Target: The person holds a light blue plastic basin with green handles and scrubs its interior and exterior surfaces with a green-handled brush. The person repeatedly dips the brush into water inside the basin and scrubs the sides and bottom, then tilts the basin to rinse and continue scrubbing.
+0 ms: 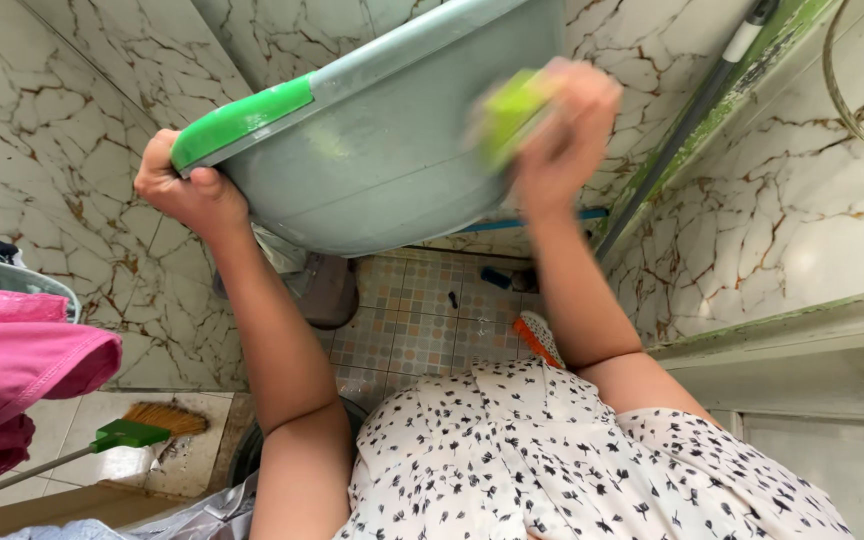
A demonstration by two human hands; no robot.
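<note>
Now the left hand (187,190) clamps the green rim at nine o'clock, holding the grey basin (382,150) tilted overhead, while the right hand (562,130), clenched on a green scrubber (512,110), should press firmly, overlapping strokes.

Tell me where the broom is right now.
In the head view, the broom lies at lower left on the floor, below the pink cloth and left of the person's left arm.

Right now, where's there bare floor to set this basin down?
The left hand grips the grey basin by its green handle; the right hand presses a green sponge on it. Bare tiled floor shows under the basin, between both forearms. The lower left is crowded: broom, pink cloth.
</note>
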